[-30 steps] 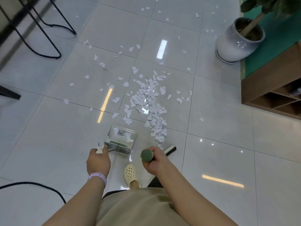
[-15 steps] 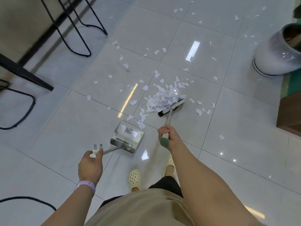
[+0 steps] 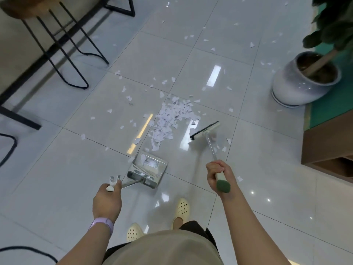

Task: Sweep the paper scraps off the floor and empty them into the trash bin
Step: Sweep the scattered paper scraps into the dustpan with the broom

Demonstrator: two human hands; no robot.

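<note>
A heap of white paper scraps (image 3: 172, 119) lies on the glossy tiled floor, with loose scraps scattered around and further back. My left hand (image 3: 108, 199) grips the handle of a grey dustpan (image 3: 147, 169), whose mouth faces the heap and holds a few scraps. My right hand (image 3: 219, 175) grips the green-tipped handle of a broom; its black-bristled head (image 3: 204, 130) sits on the floor to the right of the heap, a small gap from it. No trash bin is in view.
A white plant pot (image 3: 301, 83) stands at the right, beside a wooden shelf unit (image 3: 328, 148) on green flooring. Black metal stool and table legs (image 3: 63, 60) stand at the upper left. A black cable (image 3: 28, 251) lies at the lower left. My feet in cream clogs (image 3: 182, 208) stand behind the dustpan.
The broom head has swung from against the heap's near edge out to its right side. The view has shifted, and the dustpan stays in front of the heap.
</note>
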